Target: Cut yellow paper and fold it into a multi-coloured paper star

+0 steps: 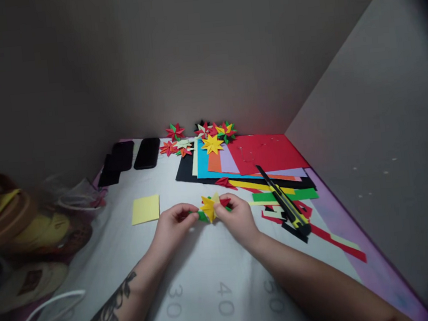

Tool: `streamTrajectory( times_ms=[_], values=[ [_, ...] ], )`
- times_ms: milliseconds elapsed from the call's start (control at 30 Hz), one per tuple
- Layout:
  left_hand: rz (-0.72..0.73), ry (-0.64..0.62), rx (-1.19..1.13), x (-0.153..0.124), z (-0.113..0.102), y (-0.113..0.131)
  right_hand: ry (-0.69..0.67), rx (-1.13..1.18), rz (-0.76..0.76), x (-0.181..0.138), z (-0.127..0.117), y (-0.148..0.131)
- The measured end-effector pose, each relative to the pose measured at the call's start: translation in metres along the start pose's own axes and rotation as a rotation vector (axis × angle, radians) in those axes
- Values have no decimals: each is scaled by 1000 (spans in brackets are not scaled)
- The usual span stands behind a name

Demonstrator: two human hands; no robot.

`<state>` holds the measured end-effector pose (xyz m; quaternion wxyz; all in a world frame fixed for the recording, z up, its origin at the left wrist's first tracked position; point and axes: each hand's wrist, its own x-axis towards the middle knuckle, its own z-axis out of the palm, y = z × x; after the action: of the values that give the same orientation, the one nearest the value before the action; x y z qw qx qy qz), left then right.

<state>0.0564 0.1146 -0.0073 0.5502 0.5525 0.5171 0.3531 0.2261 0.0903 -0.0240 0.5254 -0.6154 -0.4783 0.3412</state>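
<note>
Between my two hands is a folded paper star (208,209) with yellow, pale yellow, red and green points, held just above the white table covering. My left hand (176,218) pinches a green point at its left side between thumb and fingers. From the right, my right hand (238,216) grips the star, thumb across its front near the pale yellow point and fingers behind by the red one. The fingertips partly hide the star's edges. Left of my left hand lies a pale yellow sticky-note pad (145,210).
Finished paper stars (212,144) sit at the back by the wall, near stacked coloured sheets (270,152). A yellow-black box cutter (284,201) lies over paper strips (308,193) at right. Two dark phones (147,153) lie back left; bags and a white cable (43,310) crowd the left.
</note>
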Motion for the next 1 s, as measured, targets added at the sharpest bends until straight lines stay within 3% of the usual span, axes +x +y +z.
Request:
streamTrajectory(
  times_ms=[400, 700, 1000],
  values=[
    [-103, 25, -229, -1, 3, 1, -41, -91, -189, -3, -1, 6],
    [-68, 66, -242, -1, 11, -10, -164, 104, 35, -6, 5, 11],
    [-44, 87, -174, -1, 12, -9, -225, 243, 160, -4, 5, 6]
  ],
)
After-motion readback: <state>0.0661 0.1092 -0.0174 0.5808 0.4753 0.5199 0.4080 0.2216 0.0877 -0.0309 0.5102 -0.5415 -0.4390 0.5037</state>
